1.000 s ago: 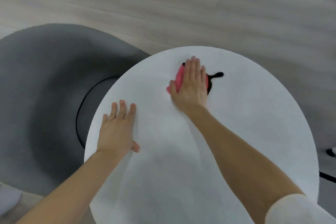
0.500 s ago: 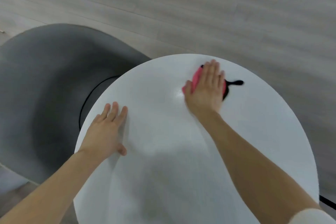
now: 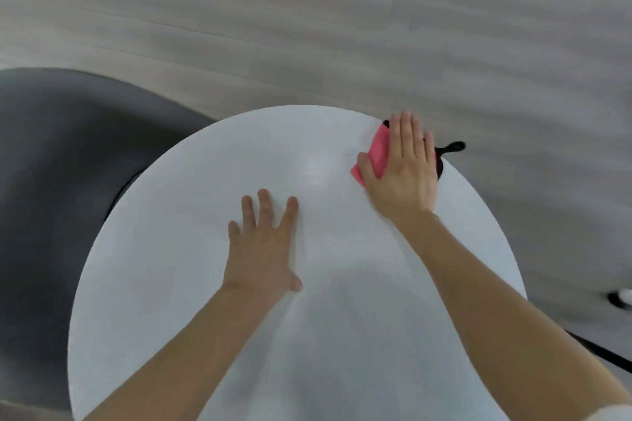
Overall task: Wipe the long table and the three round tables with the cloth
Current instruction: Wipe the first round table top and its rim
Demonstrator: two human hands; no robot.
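A white round table (image 3: 164,249) fills the lower middle of the head view. My right hand (image 3: 405,167) lies flat with straight fingers on a pink cloth (image 3: 378,154) at the table's far right rim. A black edge and loop of the cloth (image 3: 453,147) stick out past the hand, over the rim. My left hand (image 3: 263,243) rests palm down with spread fingers near the table's centre. Most of the cloth is hidden under my right palm.
A dark grey chair (image 3: 51,164) stands close against the table's left side. Pale wood floor (image 3: 307,10) stretches beyond the table. A black cable (image 3: 605,352) and a small white object (image 3: 624,297) lie on the floor at the right.
My right hand has slid the cloth rightward to the table's far right rim. My left hand has shifted from the left edge toward the table's centre.
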